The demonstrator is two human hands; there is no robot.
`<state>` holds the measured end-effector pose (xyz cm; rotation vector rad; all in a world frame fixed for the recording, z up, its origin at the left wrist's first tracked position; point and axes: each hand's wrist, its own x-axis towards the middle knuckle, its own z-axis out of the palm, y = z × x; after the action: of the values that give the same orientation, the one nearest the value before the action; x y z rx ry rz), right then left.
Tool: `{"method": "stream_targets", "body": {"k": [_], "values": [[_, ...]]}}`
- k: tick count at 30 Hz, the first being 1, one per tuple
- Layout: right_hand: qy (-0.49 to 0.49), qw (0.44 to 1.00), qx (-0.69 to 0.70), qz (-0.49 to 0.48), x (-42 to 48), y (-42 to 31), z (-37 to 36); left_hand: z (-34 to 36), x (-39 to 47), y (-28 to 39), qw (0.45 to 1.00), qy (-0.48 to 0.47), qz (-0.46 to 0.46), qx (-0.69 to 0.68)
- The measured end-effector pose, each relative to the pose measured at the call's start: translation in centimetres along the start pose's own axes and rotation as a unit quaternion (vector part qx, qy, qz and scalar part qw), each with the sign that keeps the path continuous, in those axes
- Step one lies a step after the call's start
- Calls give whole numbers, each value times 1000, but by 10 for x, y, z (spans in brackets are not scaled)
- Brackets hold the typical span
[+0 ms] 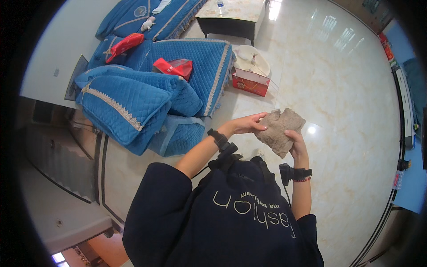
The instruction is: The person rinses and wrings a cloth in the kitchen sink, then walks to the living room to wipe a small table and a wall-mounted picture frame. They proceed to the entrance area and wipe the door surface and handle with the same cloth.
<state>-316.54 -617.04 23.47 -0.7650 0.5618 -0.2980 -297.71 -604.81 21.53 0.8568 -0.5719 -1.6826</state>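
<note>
A folded greyish-brown cloth (278, 131) with a fuzzy surface is held up in front of me, above the tiled floor. My left hand (250, 123) grips its left edge, thumb on top and fingers reaching to the upper corner. On the lower right side, my right hand (296, 143) holds it with the thumb pressed on the face and the other fingers behind. A notch shows in the cloth's top edge. Both wrists carry black straps with small devices, and a red bead bracelet sits below the right one.
A blue quilted sofa (196, 63) at the left bears red bags (175, 67) and a small white toy (148, 24). Beyond the cloth stand a red box (251, 82), a whitish basin (262, 60) and a table (230, 21) with a bottle (221, 6). A cabinet (407, 110) lines the right side.
</note>
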Motion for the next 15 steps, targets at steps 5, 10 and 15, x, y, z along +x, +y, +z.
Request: {"method": "stream_targets", "body": {"k": [5, 10, 15], "values": [[100, 992, -82, 8, 5, 16, -31, -22, 24, -21, 960, 177, -20, 214], [269, 941, -202, -36, 13, 15, -55, -53, 32, -35, 770, 258, 24, 583], [335, 699, -555, -302, 25, -7, -20, -18, 31, -13, 976, 165, -66, 123]]}}
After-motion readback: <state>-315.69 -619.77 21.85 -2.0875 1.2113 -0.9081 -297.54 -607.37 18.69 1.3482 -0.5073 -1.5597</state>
